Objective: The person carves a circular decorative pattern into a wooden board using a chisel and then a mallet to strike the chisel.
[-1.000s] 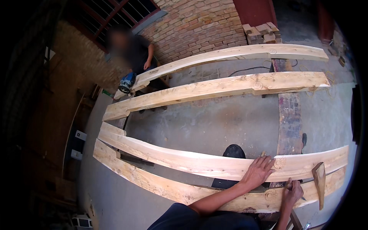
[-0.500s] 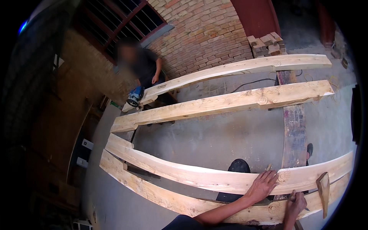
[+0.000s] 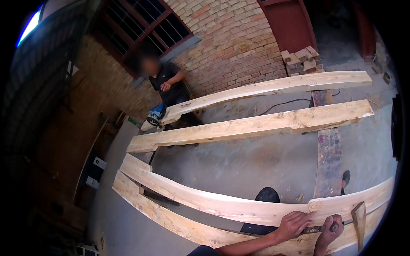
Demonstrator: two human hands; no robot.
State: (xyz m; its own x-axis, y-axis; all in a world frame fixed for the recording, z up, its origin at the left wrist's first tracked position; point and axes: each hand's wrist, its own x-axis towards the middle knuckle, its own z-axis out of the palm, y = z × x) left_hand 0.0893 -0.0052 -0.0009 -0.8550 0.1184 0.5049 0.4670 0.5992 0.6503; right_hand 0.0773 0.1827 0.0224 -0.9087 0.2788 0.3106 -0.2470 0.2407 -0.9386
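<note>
Turned since the earlier frame, the right hand clenches a grey, round-ended tool; the left hand, its grip unclear, touches the long, pale, curved wooden beam ahead. Probably heavy and stiff, it suits lifting from beneath both ends.

The upper near beam is showing pale, matt, smooth-looking wood, its carved motif breaking the face with shallow ridges, while the lower near beam is looking knottier and the wedge-shaped block is displaying darker bare wood. The support board is showing rough, stained, scuffed wood over a dull, concrete-like floor. The wall is presenting coarse matt brick, and the blue power tool is looking like plastic.
</note>
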